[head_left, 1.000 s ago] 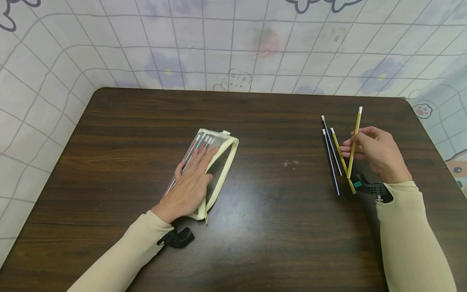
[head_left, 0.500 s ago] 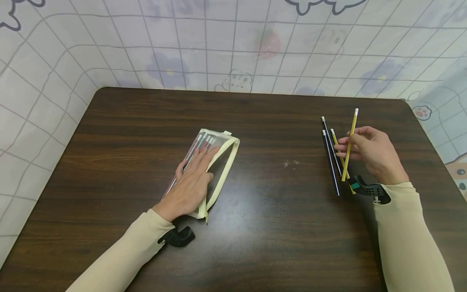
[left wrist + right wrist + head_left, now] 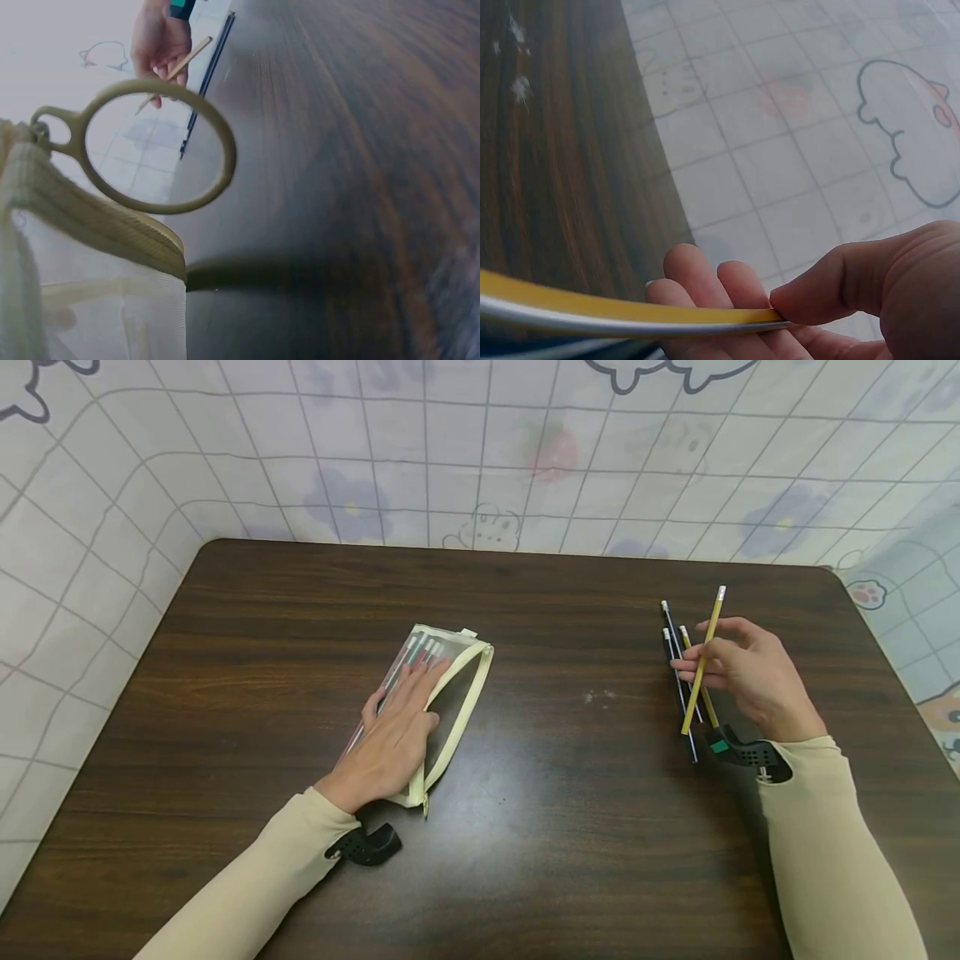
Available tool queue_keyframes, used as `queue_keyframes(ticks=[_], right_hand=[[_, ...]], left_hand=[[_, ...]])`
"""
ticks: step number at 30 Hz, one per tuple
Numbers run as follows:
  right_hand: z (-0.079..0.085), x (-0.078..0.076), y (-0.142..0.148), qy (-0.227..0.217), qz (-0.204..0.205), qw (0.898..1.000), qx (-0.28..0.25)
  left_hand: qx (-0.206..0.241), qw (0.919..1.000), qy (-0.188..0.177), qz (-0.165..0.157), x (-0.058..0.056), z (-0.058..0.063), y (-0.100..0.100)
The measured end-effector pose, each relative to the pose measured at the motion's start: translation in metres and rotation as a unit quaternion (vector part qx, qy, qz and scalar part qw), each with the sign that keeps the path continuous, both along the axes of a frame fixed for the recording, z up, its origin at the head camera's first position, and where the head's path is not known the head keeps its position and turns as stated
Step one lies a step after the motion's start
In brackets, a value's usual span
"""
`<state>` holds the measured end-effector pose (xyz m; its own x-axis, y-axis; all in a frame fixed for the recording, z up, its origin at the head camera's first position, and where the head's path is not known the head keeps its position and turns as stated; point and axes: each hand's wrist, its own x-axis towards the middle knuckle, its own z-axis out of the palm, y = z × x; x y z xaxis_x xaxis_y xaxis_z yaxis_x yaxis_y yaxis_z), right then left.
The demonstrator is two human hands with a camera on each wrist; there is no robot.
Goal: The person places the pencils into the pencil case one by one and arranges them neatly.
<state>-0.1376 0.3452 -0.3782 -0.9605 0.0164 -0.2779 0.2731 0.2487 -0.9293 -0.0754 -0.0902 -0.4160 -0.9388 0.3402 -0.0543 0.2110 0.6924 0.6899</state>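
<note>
My left hand lies flat with straight fingers on a see-through pencil pouch that has a cream zipper edge. Several pencils show inside it, partly covered by the fingers. In the left wrist view the pouch's zipper pull ring looms close. At the right, my right hand pinches a yellow pencil between thumb and fingers, white eraser end up. Below it lie two dark pencils and another yellow pencil, partly hidden by the hand.
A dark wood table spans the view. Behind it hangs a white grid-patterned cloth. Each wrist carries a black band mount, the right one close above the loose pencils.
My right hand has moved left with the yellow pencil, over the loose pencils. The left hand has stayed on the pouch.
</note>
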Motion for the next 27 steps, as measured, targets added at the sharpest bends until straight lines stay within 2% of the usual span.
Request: queue_keyframes(ticks=[6, 15, 20, 24, 27], right_hand=[[-0.003, -0.001, -0.01, -0.007, 0.015, 1.0, 0.005], [-0.006, 0.001, -0.026, -0.019, 0.023, 0.997, -0.077], [-0.007, 0.001, -0.037, -0.021, 0.021, 0.989, -0.148], [-0.007, 0.004, -0.046, -0.023, 0.033, 0.984, -0.175], [-0.007, 0.007, -0.051, -0.022, 0.049, 0.983, -0.175]], left_hand=[[0.006, 1.0, 0.005, 0.001, 0.0, 0.001, 0.0], [0.01, 0.9999, 0.005, 0.006, -0.001, 0.001, -0.001], [0.009, 0.9999, 0.002, 0.007, -0.001, 0.001, -0.001], [0.007, 0.9999, -0.002, 0.01, -0.002, 0.002, -0.001], [0.008, 0.9999, -0.004, 0.011, -0.002, 0.002, -0.001]])
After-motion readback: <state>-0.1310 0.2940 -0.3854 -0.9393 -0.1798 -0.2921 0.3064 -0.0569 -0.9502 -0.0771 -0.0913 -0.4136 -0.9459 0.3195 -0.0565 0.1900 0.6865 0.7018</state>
